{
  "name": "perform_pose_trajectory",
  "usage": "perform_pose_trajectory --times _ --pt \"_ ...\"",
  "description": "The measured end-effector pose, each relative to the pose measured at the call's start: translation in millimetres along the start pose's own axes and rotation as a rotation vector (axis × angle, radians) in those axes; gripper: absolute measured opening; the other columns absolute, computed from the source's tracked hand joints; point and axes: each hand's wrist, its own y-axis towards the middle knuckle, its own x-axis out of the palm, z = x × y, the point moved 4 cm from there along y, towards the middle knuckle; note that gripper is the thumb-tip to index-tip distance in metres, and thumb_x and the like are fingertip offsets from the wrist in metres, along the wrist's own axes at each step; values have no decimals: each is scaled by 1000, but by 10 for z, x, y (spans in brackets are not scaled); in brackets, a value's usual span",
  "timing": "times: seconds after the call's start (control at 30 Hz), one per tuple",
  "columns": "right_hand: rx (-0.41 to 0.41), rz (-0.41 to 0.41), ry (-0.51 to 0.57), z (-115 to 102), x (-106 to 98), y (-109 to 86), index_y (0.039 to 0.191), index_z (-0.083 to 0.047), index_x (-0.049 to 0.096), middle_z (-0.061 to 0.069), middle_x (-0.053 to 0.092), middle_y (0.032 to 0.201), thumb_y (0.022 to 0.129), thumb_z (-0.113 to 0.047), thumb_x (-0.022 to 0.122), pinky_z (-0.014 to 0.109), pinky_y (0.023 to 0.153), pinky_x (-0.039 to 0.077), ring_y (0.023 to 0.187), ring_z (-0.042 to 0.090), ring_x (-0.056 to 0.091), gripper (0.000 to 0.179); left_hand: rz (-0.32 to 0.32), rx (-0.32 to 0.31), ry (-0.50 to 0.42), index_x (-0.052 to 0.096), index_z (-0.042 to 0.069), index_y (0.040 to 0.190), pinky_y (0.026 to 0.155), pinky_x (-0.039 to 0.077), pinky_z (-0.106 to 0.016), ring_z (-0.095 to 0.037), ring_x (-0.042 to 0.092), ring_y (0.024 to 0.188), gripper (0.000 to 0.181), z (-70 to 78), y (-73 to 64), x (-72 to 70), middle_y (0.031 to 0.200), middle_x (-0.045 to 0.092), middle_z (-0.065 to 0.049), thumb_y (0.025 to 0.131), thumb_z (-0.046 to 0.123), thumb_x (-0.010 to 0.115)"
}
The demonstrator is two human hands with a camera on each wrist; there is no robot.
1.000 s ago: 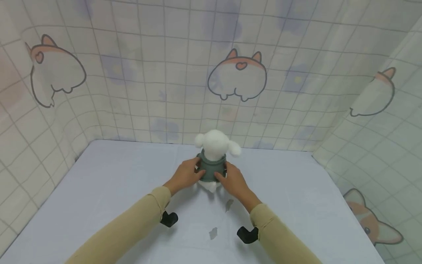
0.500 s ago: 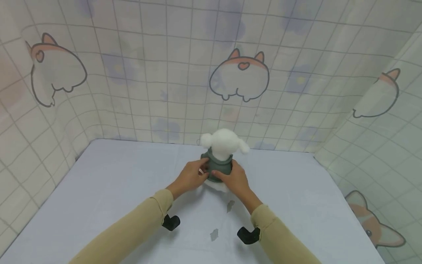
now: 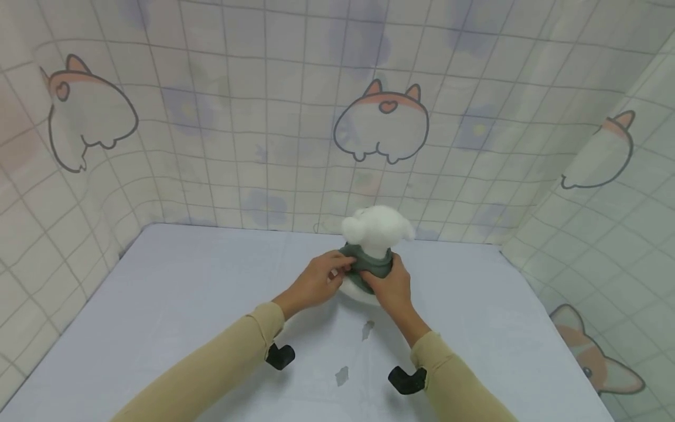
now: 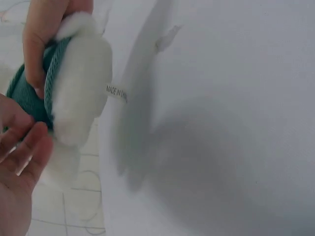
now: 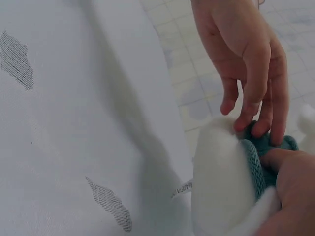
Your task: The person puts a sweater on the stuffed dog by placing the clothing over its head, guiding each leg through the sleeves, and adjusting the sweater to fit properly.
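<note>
A white plush toy [image 3: 381,227] with round ears wears a green knitted sweater [image 3: 374,266]. It is held over the far middle of the table, its back toward the head camera. My right hand [image 3: 391,287] grips the toy's dressed body from the right, thumb across the sweater. On the other side my left hand [image 3: 317,278] pinches the sweater's edge with its fingertips. The left wrist view shows the left fingers [image 4: 34,147] at the knit, near the toy's white lower body [image 4: 81,88]. A white label [image 4: 116,92] sticks out from its bottom. The toy's front is hidden from the head view.
The white-covered table [image 3: 200,281] has two small grey patches [image 3: 341,375] near the middle. A grid-patterned curtain [image 3: 253,146] with corgi drawings stands behind and on both sides. Black mounts [image 3: 407,381] stick out at both wrists.
Both hands have shifted right with the toy, which has turned and tilted. The left fingers have moved from the toy's side to the sweater's left edge; the right hand keeps its grip.
</note>
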Motion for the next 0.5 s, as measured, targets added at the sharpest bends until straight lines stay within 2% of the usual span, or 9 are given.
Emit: perform_pose_trajectory --times 0.13,0.27,0.37,0.5 --pt "44 -45 47 41 -71 30 138 -1 40 18 54 133 80 -30 76 50 100 45 119 33 54 74 122 15 -42 62 6 125 69 54 -23 -15 61 86 32 -14 22 -101 97 63 -6 93 5 60" --pt "94 -155 158 95 -118 47 139 -8 41 13 53 135 83 -32 73 48 103 43 121 30 51 69 214 -51 -78 60 7 126 71 53 -26 -15 59 88 31 -91 27 -192 101 62 -6 96 13 59" --pt "104 -251 235 111 -146 39 141 -11 40 11 51 136 85 -29 71 48 105 41 123 30 50 67 214 -132 -102 58 8 128 76 52 -29 -18 59 98 32 -156 21 -220 112 61 -8 98 19 56" --pt "95 -359 306 98 -174 13 144 -13 38 12 49 139 86 -25 68 49 108 40 127 30 48 67 137 -247 -149 51 10 135 86 51 -37 -23 55 114 39 -235 6 -203 130 55 -9 99 26 53"
